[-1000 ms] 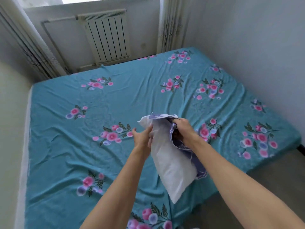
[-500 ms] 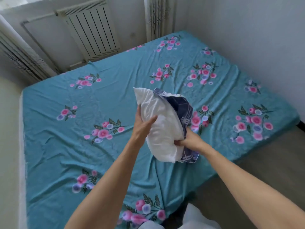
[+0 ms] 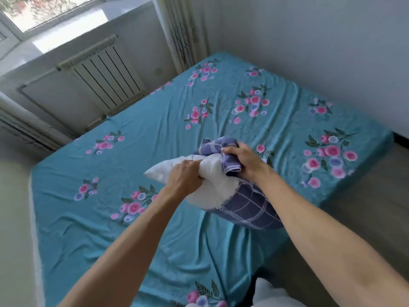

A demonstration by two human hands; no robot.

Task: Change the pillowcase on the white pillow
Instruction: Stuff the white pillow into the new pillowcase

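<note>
Hands [image 3: 184,176] grip pillow [image 3: 210,191], pillowcase [image 3: 250,209]

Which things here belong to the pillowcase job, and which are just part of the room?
In use:
pillow
pillowcase
left hand, gripping the pillow
right hand, gripping bunched pillowcase cloth

Not in use:
bed sheet
radiator
curtain
window

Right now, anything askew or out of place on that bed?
Only the bedsheet looks wrinkled. The blue checked pillowcase sits bunched and half on the white pillow, as expected mid-change.
</note>
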